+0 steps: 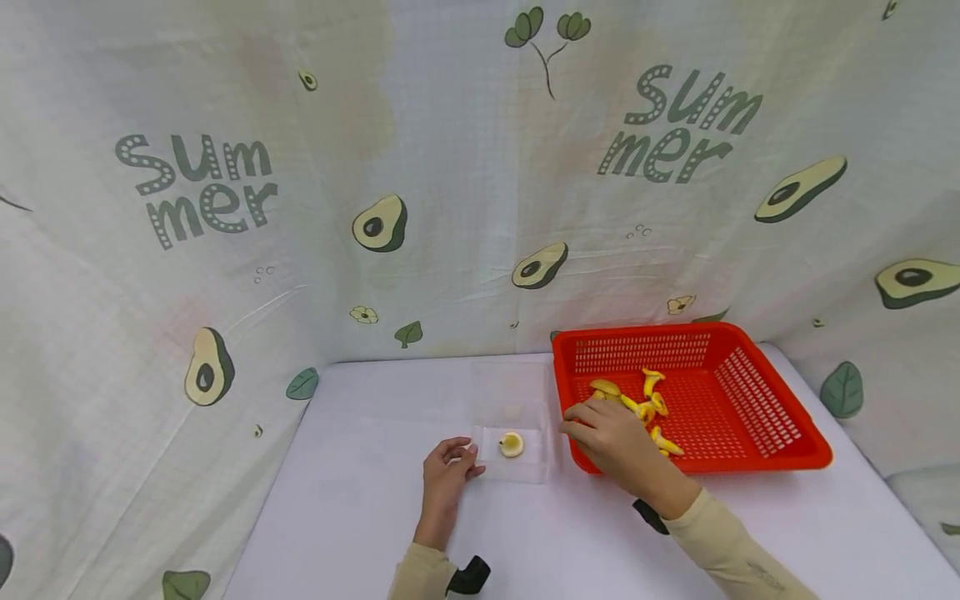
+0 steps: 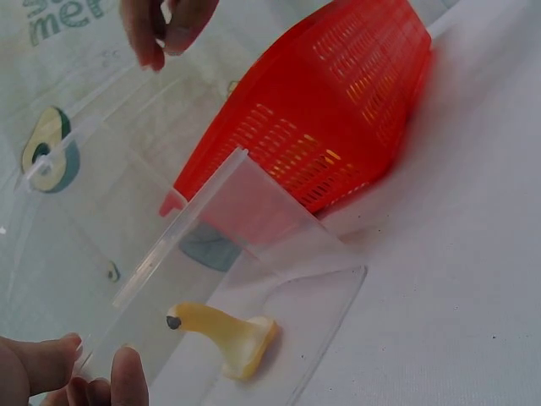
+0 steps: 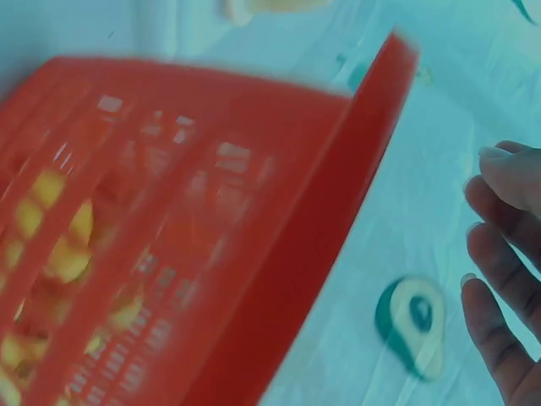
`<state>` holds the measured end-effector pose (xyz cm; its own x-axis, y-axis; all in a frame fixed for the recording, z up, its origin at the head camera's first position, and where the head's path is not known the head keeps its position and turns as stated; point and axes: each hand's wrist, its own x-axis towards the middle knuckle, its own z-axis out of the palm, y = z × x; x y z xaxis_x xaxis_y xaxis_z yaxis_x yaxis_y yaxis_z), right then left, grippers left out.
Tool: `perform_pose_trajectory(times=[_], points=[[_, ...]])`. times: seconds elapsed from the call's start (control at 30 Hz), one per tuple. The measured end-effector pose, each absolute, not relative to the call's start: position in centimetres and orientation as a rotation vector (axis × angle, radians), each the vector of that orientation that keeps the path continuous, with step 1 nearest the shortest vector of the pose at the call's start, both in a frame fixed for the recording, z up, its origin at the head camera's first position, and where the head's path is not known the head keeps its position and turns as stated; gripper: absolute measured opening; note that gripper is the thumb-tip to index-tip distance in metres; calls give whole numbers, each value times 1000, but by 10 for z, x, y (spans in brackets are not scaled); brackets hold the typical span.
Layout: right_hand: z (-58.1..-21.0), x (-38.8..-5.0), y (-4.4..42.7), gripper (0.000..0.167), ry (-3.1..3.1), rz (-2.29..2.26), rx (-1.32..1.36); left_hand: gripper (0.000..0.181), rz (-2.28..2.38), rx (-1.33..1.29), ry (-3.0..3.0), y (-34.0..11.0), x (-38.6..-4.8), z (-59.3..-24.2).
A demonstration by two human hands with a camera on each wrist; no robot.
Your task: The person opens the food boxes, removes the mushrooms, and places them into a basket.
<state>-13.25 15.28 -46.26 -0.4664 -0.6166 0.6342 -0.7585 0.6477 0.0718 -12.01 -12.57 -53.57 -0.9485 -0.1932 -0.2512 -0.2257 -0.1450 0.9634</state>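
A hinged clear plastic box (image 1: 531, 468) lies with its lid raised at the back. Inside it is one yellow mushroom (image 1: 512, 444), whose dark-tipped stem shows in the left wrist view (image 2: 221, 331). At the box's left side my left hand (image 1: 444, 483) holds the edge between thumb and fingers. My right hand (image 1: 618, 442) hangs over the left rim of a red basket (image 1: 750, 454). In the right wrist view its fingers (image 3: 494, 262) are loosely spread, with nothing seen between them. Several yellow mushrooms (image 1: 651, 382) lie in the basket's left part, some hidden by the right hand.
A white table (image 1: 360, 483) carries the box and the basket, which stands close to the box's right. Behind the table hangs a cloth (image 1: 450, 167) printed with avocados and lettering. The basket's raised, slotted walls stand between its mushrooms and the box.
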Motion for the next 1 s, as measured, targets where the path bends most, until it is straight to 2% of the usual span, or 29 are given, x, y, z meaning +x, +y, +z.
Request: perform_pose_trajectory(times=[0.6, 1.0], points=[[-468, -142, 91, 34, -2356, 253, 1157, 31, 2316, -499, 2033, -124, -118, -534], [-478, -149, 71, 41, -2499, 170, 1174, 29, 2321, -475, 2041, -125, -118, -532]])
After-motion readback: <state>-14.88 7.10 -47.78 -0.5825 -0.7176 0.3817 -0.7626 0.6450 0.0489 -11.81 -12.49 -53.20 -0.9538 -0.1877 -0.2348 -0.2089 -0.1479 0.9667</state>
